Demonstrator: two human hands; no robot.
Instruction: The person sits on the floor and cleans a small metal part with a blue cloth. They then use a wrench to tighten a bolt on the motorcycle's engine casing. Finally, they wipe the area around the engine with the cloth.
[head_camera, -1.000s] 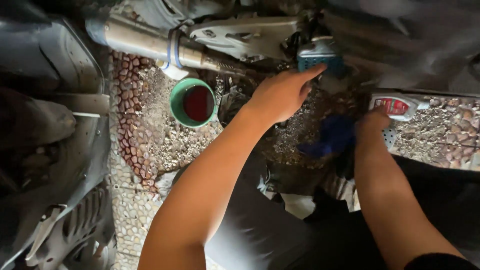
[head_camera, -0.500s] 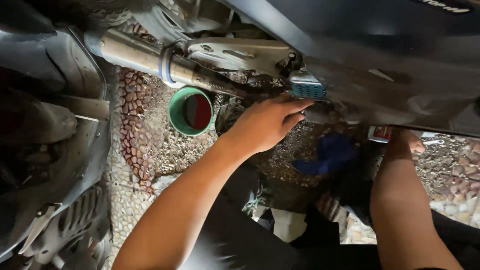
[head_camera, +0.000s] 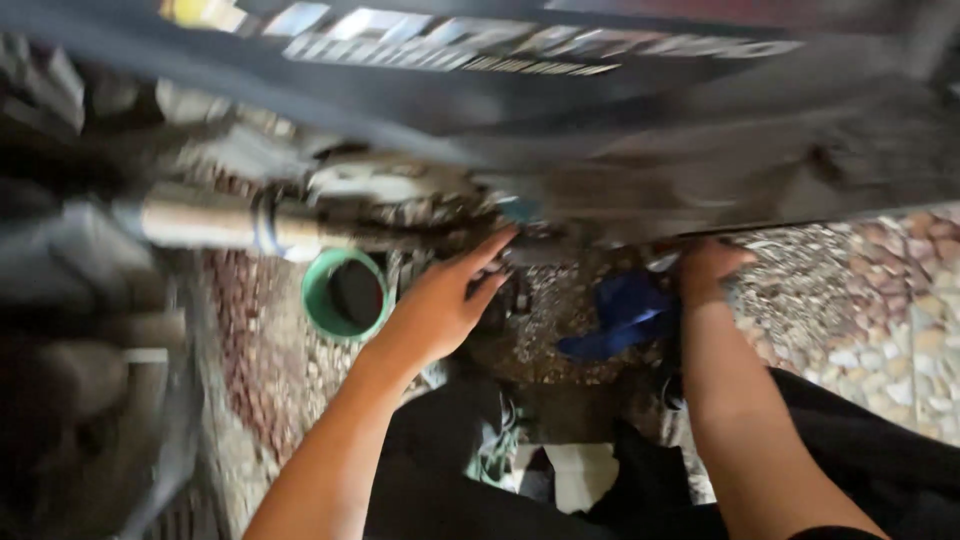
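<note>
A dark vehicle body panel (head_camera: 600, 130) fills the top of the view, motion-blurred, with a strip of pale markings along its upper edge. Below it lies pebbled ground (head_camera: 850, 300) of reddish and pale stones, running across the scene. At the left, a silver exhaust pipe (head_camera: 215, 222) stretches sideways under the panel, ringed by a clamp near its right end. The person's dark trousers (head_camera: 840, 440) occupy the bottom of the frame.

The left hand (head_camera: 440, 305) reaches up under the panel with its fingers (head_camera: 490, 248) spread and extended, the tips touching or just short of dim metal parts there; it grips nothing that can be seen. The right hand (head_camera: 708, 268) is raised to the panel's lower edge, its fingers hidden behind that edge, so whether it grasps anything cannot be told.

A green round container (head_camera: 345, 295) with a dark inside sits on the stones just beside the left hand, below the pipe's end. A blue cloth (head_camera: 618, 315) lies crumpled on the ground between the two hands, nearer the right wrist.
</note>
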